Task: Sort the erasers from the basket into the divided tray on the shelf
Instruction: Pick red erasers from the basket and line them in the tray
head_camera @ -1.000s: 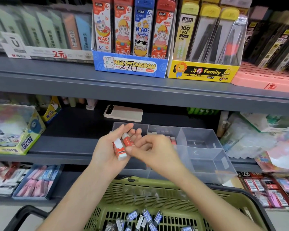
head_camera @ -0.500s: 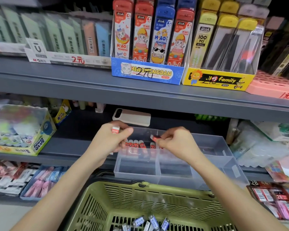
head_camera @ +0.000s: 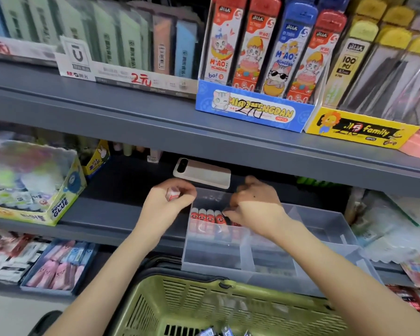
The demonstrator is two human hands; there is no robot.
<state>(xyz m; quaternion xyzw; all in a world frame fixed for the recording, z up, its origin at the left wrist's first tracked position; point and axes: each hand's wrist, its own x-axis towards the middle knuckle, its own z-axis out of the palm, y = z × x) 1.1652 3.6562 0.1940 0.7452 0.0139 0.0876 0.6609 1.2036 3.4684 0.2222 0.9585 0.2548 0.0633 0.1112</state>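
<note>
The grey shelf (head_camera: 121, 209) carries the clear divided tray (head_camera: 325, 221), whose front edge overhangs the green basket (head_camera: 204, 301) below, where a few blue-wrapped erasers (head_camera: 224, 332) lie at the bottom. In the tray's rear left compartment stands a row of red-and-white erasers (head_camera: 207, 218), upright and touching; a phone (head_camera: 203, 174) lies just behind the tray and a glue box (head_camera: 34, 185) sits well to the left. The left hand (head_camera: 166, 202) is closed around one red-and-white eraser (head_camera: 172, 193) beside the tray's left wall, while the right hand (head_camera: 255, 204), fingers curled, reaches down at the row's right end, and whether it grips anything cannot be told.
</note>
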